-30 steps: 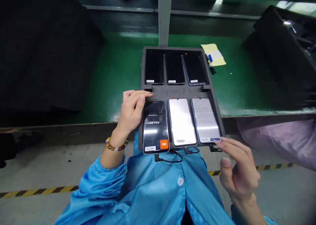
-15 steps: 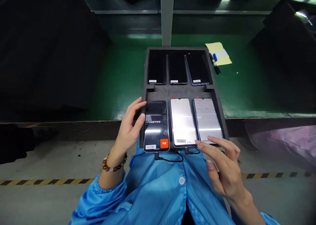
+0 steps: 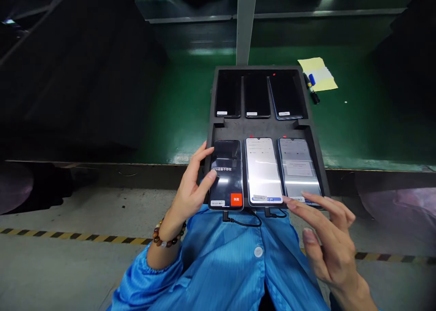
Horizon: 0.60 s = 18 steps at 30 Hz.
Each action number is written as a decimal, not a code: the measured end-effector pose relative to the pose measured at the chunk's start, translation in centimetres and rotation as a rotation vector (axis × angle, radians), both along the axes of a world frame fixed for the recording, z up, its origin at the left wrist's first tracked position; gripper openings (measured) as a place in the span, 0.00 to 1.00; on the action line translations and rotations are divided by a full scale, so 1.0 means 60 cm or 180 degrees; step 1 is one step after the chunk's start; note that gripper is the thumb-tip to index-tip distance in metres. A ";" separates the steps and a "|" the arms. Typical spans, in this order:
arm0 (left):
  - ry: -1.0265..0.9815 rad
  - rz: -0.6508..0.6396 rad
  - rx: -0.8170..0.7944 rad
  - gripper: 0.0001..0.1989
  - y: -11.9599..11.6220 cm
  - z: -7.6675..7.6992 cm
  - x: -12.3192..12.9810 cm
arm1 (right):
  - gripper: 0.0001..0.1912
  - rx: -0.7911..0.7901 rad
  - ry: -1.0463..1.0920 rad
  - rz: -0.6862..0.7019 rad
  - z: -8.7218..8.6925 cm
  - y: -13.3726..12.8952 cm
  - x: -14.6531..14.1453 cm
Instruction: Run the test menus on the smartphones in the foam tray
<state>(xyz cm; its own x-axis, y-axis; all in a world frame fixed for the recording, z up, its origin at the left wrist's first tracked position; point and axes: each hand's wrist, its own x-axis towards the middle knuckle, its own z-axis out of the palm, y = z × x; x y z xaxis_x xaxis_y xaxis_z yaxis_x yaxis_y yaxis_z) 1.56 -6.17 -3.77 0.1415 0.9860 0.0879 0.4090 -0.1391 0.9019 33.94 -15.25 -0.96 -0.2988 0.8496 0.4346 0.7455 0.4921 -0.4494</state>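
— In the head view, what is being touched?
— The dark phone (image 3: pixel 225 186) in the tray (image 3: pixel 260 128), by the left hand (image 3: pixel 191 187), spread wide
— Beside it?
— The bright phone (image 3: pixel 264 174) is being reached at its corner by the open right hand (image 3: pixel 335 243)

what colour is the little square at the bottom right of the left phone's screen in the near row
The square is orange-red, clearest in the head view.

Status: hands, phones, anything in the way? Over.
Left hand open, thumb over left front phone. Right hand open, fingertip at middle front phone. Its fingers partly cover right front phone. Cable loops in front.
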 end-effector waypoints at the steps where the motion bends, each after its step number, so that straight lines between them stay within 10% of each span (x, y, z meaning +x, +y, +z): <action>1: 0.0041 -0.0078 -0.0021 0.31 -0.005 0.007 0.002 | 0.22 0.0026 0.0014 -0.0080 -0.001 0.001 0.004; 7: 0.0541 -0.0256 -0.0094 0.42 -0.028 0.040 0.019 | 0.21 -0.0027 0.0468 -0.0433 -0.015 0.020 0.027; 18: 0.0362 -0.0022 -0.0059 0.37 -0.020 0.026 0.028 | 0.21 -0.0354 0.0560 -0.0803 -0.027 0.052 0.064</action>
<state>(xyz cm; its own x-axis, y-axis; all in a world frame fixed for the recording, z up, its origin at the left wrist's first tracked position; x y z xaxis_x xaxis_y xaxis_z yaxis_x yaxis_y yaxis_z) 3.24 -7.40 -2.19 0.1563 0.9863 0.0527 0.5081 -0.1261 0.8520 37.78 -12.12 -2.59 -0.0014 0.9325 0.3612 0.7439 0.2423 -0.6228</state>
